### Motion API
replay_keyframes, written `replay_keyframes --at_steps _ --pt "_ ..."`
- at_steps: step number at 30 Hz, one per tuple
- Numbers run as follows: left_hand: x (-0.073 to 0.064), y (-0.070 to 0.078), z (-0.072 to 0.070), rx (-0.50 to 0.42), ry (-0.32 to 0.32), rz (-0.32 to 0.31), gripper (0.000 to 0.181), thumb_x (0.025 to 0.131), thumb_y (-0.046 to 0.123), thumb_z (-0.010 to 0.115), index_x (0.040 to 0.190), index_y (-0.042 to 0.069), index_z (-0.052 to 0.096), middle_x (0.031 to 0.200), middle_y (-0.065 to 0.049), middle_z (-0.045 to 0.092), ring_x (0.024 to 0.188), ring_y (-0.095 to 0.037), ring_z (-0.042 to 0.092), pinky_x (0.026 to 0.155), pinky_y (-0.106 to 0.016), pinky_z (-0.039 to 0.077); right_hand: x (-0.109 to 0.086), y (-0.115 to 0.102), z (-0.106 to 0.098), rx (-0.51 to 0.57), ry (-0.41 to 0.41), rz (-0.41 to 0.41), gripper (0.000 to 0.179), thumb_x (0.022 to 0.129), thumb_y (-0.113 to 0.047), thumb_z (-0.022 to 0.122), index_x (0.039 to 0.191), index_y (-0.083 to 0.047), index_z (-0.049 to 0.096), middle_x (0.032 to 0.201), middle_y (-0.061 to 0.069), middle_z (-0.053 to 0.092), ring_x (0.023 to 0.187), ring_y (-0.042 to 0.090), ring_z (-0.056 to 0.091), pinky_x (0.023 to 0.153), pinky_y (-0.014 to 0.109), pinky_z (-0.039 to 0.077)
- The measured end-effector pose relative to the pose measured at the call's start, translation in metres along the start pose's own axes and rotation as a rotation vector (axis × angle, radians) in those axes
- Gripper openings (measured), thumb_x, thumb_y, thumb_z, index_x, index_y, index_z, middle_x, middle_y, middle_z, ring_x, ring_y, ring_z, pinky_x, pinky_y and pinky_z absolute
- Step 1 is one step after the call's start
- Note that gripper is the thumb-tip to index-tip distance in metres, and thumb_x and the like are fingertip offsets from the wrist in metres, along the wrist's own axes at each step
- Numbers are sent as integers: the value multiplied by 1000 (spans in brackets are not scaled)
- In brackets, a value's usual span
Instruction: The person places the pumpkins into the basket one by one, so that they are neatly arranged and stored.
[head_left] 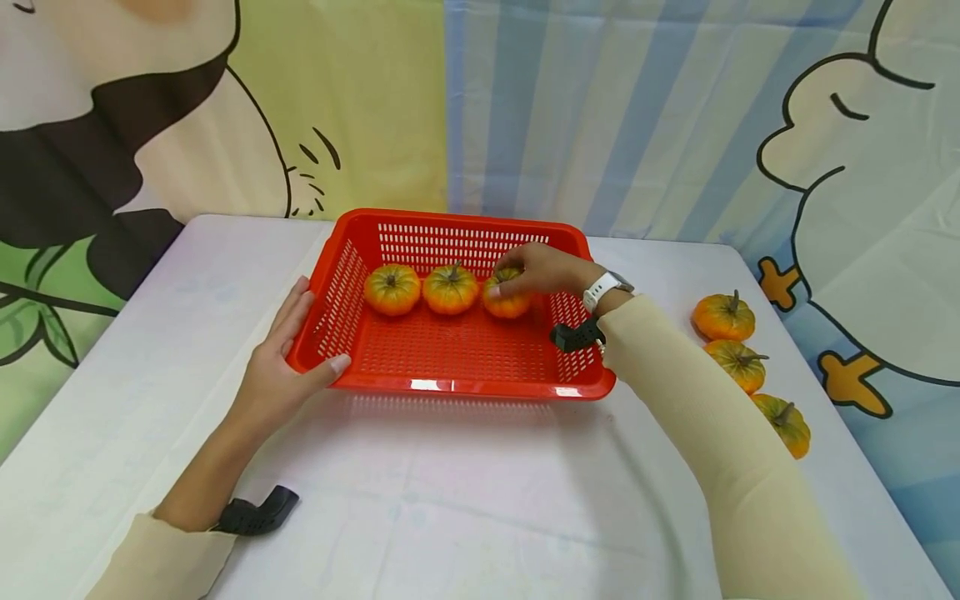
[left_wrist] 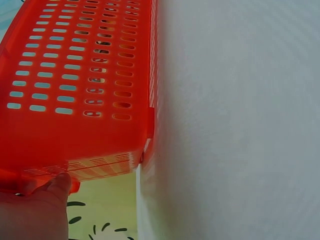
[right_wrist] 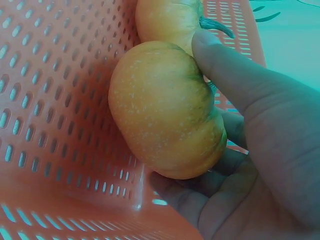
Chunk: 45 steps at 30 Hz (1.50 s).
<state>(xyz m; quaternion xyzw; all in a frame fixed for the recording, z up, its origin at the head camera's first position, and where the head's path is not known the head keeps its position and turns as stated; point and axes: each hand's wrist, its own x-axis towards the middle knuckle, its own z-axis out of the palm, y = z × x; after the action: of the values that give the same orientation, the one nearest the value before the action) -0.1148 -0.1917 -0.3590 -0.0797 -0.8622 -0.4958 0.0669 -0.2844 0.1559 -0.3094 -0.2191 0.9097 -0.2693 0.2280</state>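
Observation:
A red plastic basket [head_left: 450, 387] with slotted walls stands on the white table. Inside it, a small orange-green pumpkin [head_left: 392, 289] sits at the left and a second pumpkin [head_left: 450, 291] in the middle. My right hand [head_left: 536, 271] grips a third pumpkin [right_wrist: 162, 107] beside them, thumb on one side and fingers curled round the other. At the basket's left end, my left hand [head_left: 281, 362] holds the rim, its thumb over the front corner and its fingers along the outer side. The left wrist view shows only part of this hand, against the basket wall [left_wrist: 75, 130].
On the table at the right, a pumpkin [head_left: 723, 317], another pumpkin [head_left: 737, 364] and one more pumpkin [head_left: 783, 422] lie in a row, the nearest partly behind the right sleeve [head_left: 720, 433]. A printed cartoon curtain [head_left: 540, 108] hangs behind the table.

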Motion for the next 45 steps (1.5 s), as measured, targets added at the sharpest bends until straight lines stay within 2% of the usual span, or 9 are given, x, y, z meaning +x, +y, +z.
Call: replay_keyframes --at_steps 9,19,28,39,45 --pt "3 2 0 -1 -2 -4 90 86 25 73 157 20 17 160 17 11 145 -13 18 95 -47 43 -2 1 -3 42 11 -1 60 85 -33 76 135 -7 57 131 12 57 119 25 51 103 40 42" --pt "3 0 2 -5 -7 -11 90 86 26 73 157 21 17 158 22 10 145 -11 17 96 -45 43 -5 3 -5 81 88 -64 52 87 -29 75 132 -8 60 125 8 62 111 21 56 97 37 48" --pt "2 2 1 2 2 -5 89 86 25 72 157 20 17 161 14 11 145 -13 18 95 -46 43 -10 -3 -6 106 161 -66 46 93 -33 67 132 -9 61 122 3 64 109 17 58 95 35 48" --pt "2 1 0 -7 1 8 89 87 23 72 156 18 18 161 14 12 145 -12 18 95 -40 44 -17 -11 -8 145 114 -59 43 96 -36 61 131 -12 62 121 3 63 107 18 58 95 37 47" --pt "2 -1 0 -18 -2 9 89 87 24 73 156 19 18 160 15 12 145 -11 17 96 -36 44 -25 -15 -10 169 153 -76 44 95 -39 61 131 -13 62 121 -1 63 108 16 59 95 35 48"
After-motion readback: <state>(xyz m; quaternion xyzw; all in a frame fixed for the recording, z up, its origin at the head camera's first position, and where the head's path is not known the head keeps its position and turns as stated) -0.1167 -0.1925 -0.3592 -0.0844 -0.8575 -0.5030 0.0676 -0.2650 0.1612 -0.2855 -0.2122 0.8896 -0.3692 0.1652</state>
